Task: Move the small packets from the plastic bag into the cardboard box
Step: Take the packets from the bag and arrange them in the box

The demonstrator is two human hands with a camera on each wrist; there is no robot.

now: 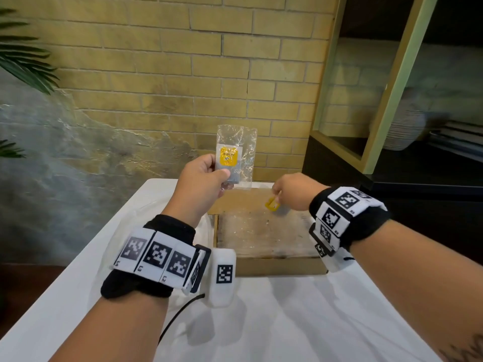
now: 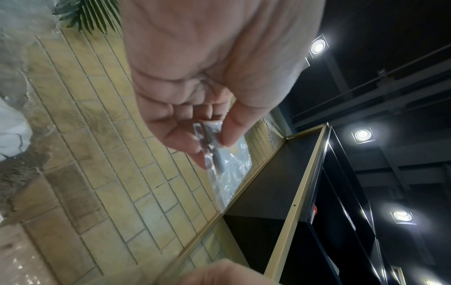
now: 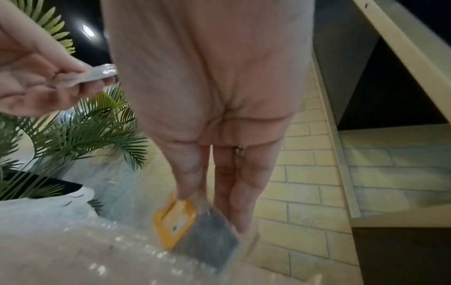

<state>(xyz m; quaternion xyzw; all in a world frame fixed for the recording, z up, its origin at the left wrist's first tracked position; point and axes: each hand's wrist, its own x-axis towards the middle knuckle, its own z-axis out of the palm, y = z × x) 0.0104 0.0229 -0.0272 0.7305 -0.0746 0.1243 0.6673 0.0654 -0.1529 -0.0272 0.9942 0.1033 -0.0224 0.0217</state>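
My left hand [image 1: 209, 173] holds a clear plastic bag [image 1: 248, 152] upright above the table, thumb and fingers pinching its lower end; a yellow-and-grey packet [image 1: 228, 159] shows inside it. In the left wrist view the thumb and fingers [image 2: 227, 133] pinch the bag [image 2: 231, 173]. My right hand [image 1: 285, 189] reaches down over the open cardboard box [image 1: 282, 266] and pinches a second yellow-and-grey packet [image 1: 271, 204] between thumb and fingers. In the right wrist view that packet [image 3: 195, 229] hangs from the fingertips just above the bubble wrap [image 3: 85, 256] lining the box.
The box lies on a white table [image 1: 261, 322] against a yellow brick wall [image 1: 183, 74]. A dark shelf unit with a pale frame [image 1: 392, 100] stands at the right. Palm leaves [image 1: 23, 61] hang at the left. More clear plastic [image 1: 146, 212] lies left of the box.
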